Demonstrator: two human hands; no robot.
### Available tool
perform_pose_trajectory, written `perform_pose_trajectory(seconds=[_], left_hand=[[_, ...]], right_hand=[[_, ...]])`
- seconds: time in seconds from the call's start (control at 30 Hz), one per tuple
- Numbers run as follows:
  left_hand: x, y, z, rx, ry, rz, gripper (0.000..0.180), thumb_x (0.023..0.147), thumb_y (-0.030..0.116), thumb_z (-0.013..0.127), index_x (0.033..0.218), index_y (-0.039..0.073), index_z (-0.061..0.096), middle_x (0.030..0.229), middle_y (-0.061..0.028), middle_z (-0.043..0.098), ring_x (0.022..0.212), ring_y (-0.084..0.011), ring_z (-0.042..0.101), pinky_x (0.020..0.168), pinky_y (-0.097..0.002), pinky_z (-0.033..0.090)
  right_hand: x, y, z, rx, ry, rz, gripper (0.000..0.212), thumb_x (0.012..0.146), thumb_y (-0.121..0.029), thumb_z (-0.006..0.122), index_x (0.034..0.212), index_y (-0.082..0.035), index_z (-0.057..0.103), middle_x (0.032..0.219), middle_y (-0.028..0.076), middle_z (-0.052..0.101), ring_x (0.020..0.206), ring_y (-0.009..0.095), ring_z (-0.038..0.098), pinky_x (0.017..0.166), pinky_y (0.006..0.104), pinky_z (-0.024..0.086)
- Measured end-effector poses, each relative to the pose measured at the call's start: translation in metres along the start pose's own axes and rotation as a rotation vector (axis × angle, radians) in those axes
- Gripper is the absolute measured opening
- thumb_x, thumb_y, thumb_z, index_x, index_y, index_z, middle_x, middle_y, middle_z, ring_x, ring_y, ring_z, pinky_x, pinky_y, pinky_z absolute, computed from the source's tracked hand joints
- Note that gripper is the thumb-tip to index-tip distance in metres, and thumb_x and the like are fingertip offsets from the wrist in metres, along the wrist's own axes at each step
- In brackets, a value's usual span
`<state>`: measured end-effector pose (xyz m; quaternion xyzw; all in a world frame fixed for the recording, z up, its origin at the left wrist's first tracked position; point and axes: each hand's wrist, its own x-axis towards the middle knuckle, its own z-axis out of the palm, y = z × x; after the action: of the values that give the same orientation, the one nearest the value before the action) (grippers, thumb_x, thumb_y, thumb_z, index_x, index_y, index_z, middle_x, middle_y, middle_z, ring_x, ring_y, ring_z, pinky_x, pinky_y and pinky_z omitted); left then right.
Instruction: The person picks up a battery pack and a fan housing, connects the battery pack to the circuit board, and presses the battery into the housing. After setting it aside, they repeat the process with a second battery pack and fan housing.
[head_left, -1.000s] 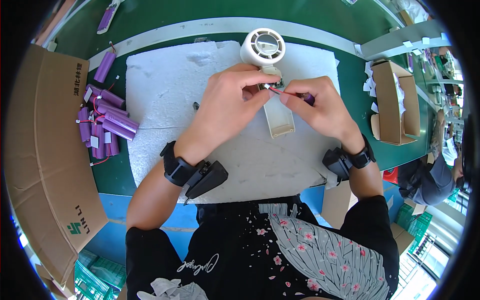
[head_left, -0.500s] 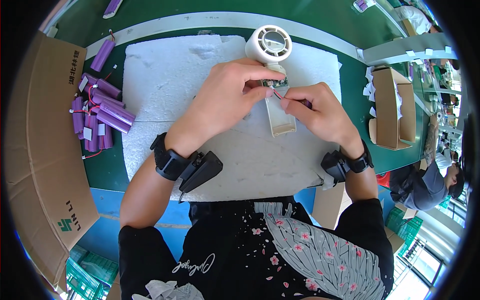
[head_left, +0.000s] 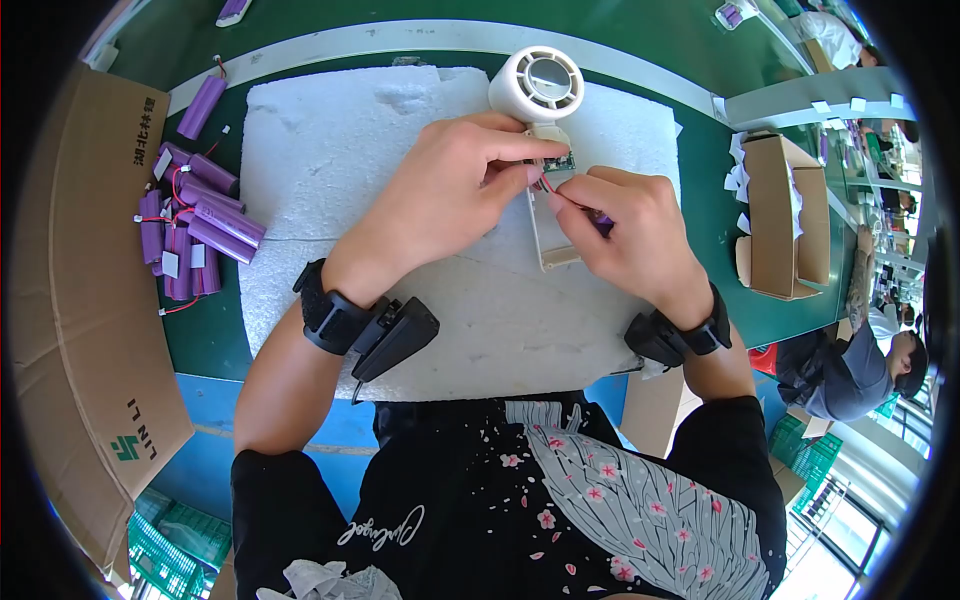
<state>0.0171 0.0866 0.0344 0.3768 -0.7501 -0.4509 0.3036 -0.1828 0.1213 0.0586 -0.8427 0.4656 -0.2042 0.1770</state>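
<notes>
A white handheld fan (head_left: 548, 85) lies on the foam sheet, its round head pointing away from me. Its handle shell (head_left: 551, 238) is uncovered, with a small green circuit board (head_left: 563, 162) near the neck. My left hand (head_left: 445, 180) is closed round the neck and board end, thumb and index finger pinching close to the wire end. Thin red and dark wires (head_left: 546, 184) run from there to my right hand (head_left: 635, 230). That hand is closed on a purple battery cell (head_left: 601, 218), mostly hidden by the fingers, over the handle's right side.
White foam sheet (head_left: 430, 330) covers the middle of the green table (head_left: 720, 200). Several wired purple batteries (head_left: 222, 228) are heaped at its left, beside a large cardboard box (head_left: 90, 250). A small open carton (head_left: 785, 220) stands right. Another person (head_left: 850, 375) sits farther right.
My right hand has shifted slightly left and turned, bringing the battery and wires nearer the handle. My left hand keeps its hold on the fan.
</notes>
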Motion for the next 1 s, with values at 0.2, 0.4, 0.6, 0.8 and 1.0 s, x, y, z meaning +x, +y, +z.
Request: perform_pose_trajectory(seconds=[0.2,0.4,0.6,0.8,1.0], left_hand=[[0.001,-0.003,0.0,0.023,0.01,0.079,0.035,0.081,-0.003,0.06,0.114,0.008,0.068,0.096,-0.0102,0.066,0.075,-0.0166,0.062,0.069,-0.027,0.049],[0.002,-0.005,0.004,0.067,0.056,0.125,0.036,0.078,-0.003,0.062,0.111,0.009,0.07,0.092,-0.0097,0.067,0.073,-0.0184,0.064,0.067,-0.0274,0.051],[0.002,-0.006,0.008,0.144,0.066,0.224,0.037,0.075,-0.003,0.065,0.109,0.009,0.07,0.093,-0.0106,0.068,0.072,-0.0208,0.065,0.066,-0.0272,0.052],[0.0,-0.005,0.009,0.141,0.088,0.222,0.034,0.073,0.0,0.065,0.105,0.008,0.072,0.088,-0.0122,0.068,0.068,-0.0229,0.065,0.065,-0.0289,0.052],[0.001,-0.003,0.009,0.146,0.083,0.148,0.034,0.074,-0.002,0.065,0.105,0.007,0.072,0.084,-0.0121,0.07,0.065,-0.0183,0.066,0.064,-0.026,0.053]], right_hand=[[-0.001,0.004,0.003,0.015,0.036,-0.034,0.007,0.082,-0.007,0.065,0.079,-0.001,0.066,0.063,0.01,0.057,0.048,0.022,0.053,0.047,0.0313,0.04],[0.002,0.007,0.0,0.035,-0.001,0.069,0.006,0.082,-0.006,0.067,0.085,-0.002,0.066,0.063,0.008,0.058,0.048,0.02,0.052,0.048,0.0288,0.041],[0.006,0.0,0.0,0.052,0.209,0.13,0.022,0.075,-0.009,0.076,0.094,-0.004,0.066,0.083,0.007,0.066,0.051,0.017,0.053,0.052,0.0251,0.046],[0.004,0.009,0.0,0.007,0.181,0.016,0.032,0.071,-0.011,0.081,0.1,-0.006,0.069,0.098,0.006,0.066,0.056,0.016,0.057,0.056,0.0247,0.05],[0.007,0.011,0.0,0.027,0.183,0.015,0.033,0.069,-0.011,0.081,0.1,-0.006,0.07,0.095,0.007,0.069,0.062,0.015,0.061,0.06,0.024,0.052]])
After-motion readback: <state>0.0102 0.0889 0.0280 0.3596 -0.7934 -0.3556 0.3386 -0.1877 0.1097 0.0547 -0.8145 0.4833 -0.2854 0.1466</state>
